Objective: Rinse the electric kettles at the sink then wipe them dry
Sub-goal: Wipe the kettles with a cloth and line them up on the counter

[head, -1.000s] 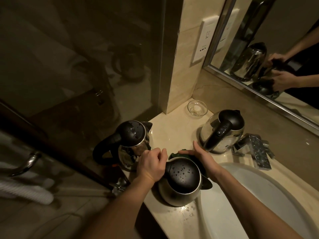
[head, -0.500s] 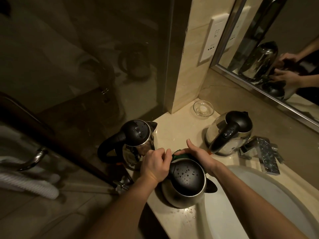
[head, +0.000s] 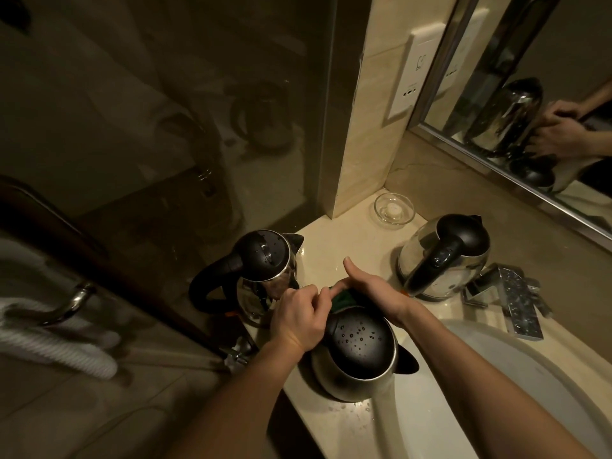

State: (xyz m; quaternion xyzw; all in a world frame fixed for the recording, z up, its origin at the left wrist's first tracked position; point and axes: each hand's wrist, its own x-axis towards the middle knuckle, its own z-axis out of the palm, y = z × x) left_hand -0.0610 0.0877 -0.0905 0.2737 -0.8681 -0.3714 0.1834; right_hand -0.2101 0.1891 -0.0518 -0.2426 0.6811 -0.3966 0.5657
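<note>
Green cloth (head: pixel 344 299) under right hand (head: pixel 374 293), thumb raised; left hand (head: pixel 299 318) grips kettle (head: pixel 359 359).

"Where is the camera?"
"On the person's head. It looks forward and down at the counter (head: pixel 334 246)."
"Is it close?"
"Yes. The near kettle (head: pixel 357 359) sits right under it. It sees wide too, from the sink (head: pixel 530 385) on the right up to the mirror (head: pixel 546 77)."
"Any other view?"
"Just this one."
</note>
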